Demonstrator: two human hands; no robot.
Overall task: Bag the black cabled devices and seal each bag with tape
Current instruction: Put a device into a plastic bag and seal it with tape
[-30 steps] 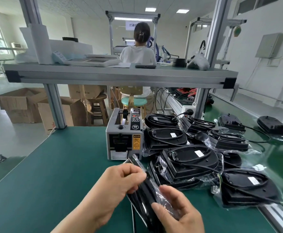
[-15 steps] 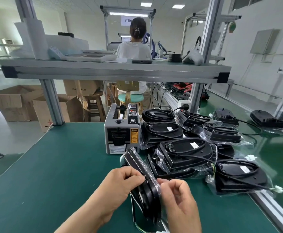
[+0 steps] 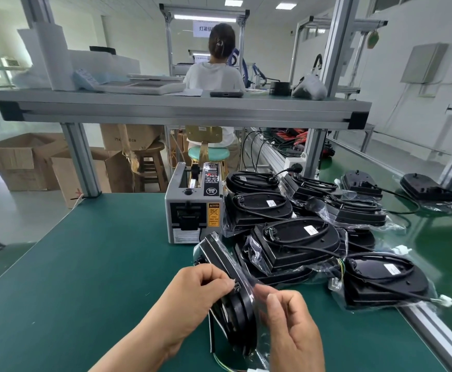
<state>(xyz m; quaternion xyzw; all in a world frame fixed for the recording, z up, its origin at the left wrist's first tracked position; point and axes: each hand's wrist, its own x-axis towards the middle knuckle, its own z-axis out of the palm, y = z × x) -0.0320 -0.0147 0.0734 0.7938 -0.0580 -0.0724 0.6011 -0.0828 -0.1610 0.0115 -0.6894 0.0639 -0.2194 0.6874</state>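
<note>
While the black cabled device [image 3: 239, 312] stands on edge just above the near edge of the bench [image 3: 85, 264], a clear bag [image 3: 220, 247] already sheathes it. Its wires [image 3: 212, 336] trail out below.

Left hand [image 3: 192, 296]: thumb and fingers pinched on the device's upper rim; cannot tell whether film lies between. Right hand [image 3: 292, 334]: fingers curled, nipping the loose film at the bag's side.

Judgement: late in bagging, with the mouth not yet folded and no tape seen on it. The next move calls for tucking the wires in, flattening the flap and freeing one hand for tape.

Tape dispenser [image 3: 194, 208]: mid-bench, beyond the device. Bagged devices [image 3: 297, 242]: heaped toward the right edge, beside the dispenser.
</note>
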